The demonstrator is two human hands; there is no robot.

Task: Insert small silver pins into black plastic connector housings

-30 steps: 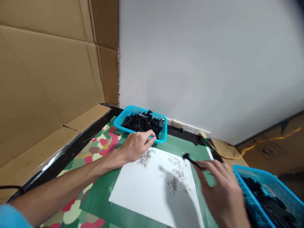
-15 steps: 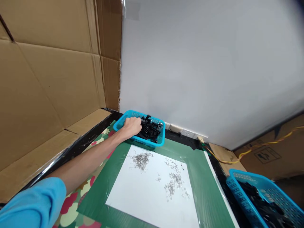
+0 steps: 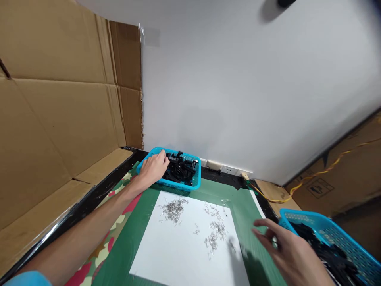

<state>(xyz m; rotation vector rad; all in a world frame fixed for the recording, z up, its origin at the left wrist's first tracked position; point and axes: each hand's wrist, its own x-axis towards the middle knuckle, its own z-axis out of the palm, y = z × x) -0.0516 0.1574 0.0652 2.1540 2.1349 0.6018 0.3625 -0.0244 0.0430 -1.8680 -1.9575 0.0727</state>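
My left hand (image 3: 154,166) is over the left side of a blue plastic basket (image 3: 195,186), its fingers curled closed. What it grips, if anything, is hidden behind the knuckles. Black plastic parts (image 3: 181,170) fill the basket beside it. My right hand (image 3: 287,250) hangs above the right side of the green mat (image 3: 256,210), slightly blurred, with thumb and fingers apart and nothing seen between them. Left of it, small shiny metal pieces (image 3: 173,210) lie in loose piles on a white sheet (image 3: 178,254).
At the right edge stands a second blue basket (image 3: 312,214) of black parts. A yellow cable (image 3: 285,201) runs from wall sockets (image 3: 229,170) towards a cardboard box (image 3: 342,178). Cardboard panels (image 3: 59,115) wall off the left side, and a plain wall rises behind.
My right hand has come into view at the lower right. My left hand stays at the basket, turned slightly. The view has tilted up a little and shifted right.
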